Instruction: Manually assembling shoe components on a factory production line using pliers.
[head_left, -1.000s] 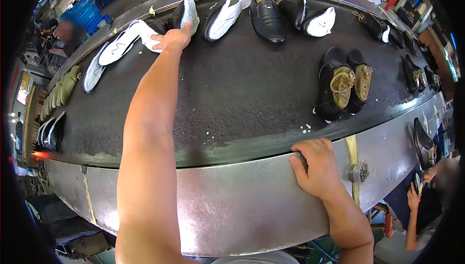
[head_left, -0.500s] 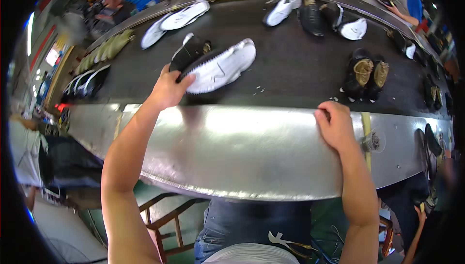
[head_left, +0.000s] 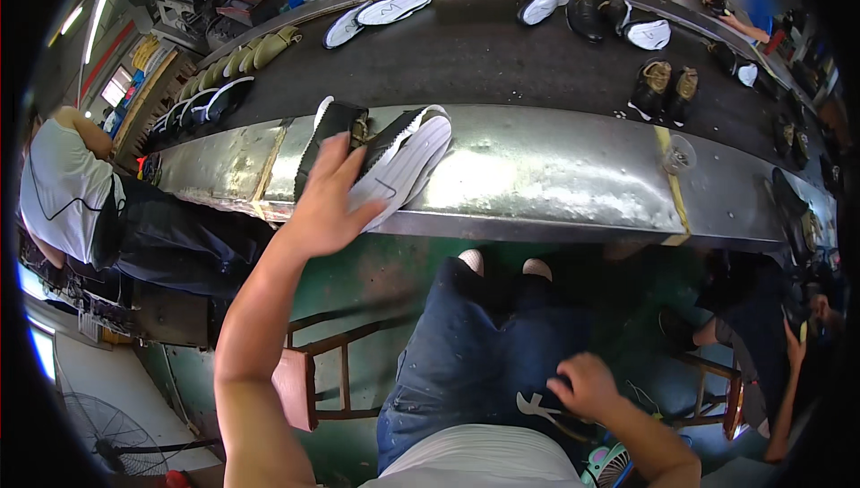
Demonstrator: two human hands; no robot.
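On the near metal ledge lies a pair of shoes: a black shoe [head_left: 339, 122] with a white sole edge, and beside it a shoe tipped so its white sole [head_left: 414, 158] faces me. My left hand [head_left: 327, 210] is over their near ends, fingers spread and thumb out; the hand hides part of both. By my lap, my right hand [head_left: 587, 385] has bent fingers with the thumb apart, and nothing shows in it. Close to it, a metal hand tool [head_left: 537, 405] with a hammer-like head lies against my trousers; its handles are partly hidden.
Behind the metal ledge [head_left: 537, 165] runs a dark belt [head_left: 430, 58] with more shoes, including a black pair [head_left: 665, 92] at right. A clear cup [head_left: 679, 155] stands on the ledge. People are at left, right and far right. A wooden stool [head_left: 300, 385] stands by my left.
The shoe pair has come from the belt onto the metal ledge, and my left hand's fingers have spread. My right hand has left the ledge and dropped to my lap near the tool. The view has shifted.
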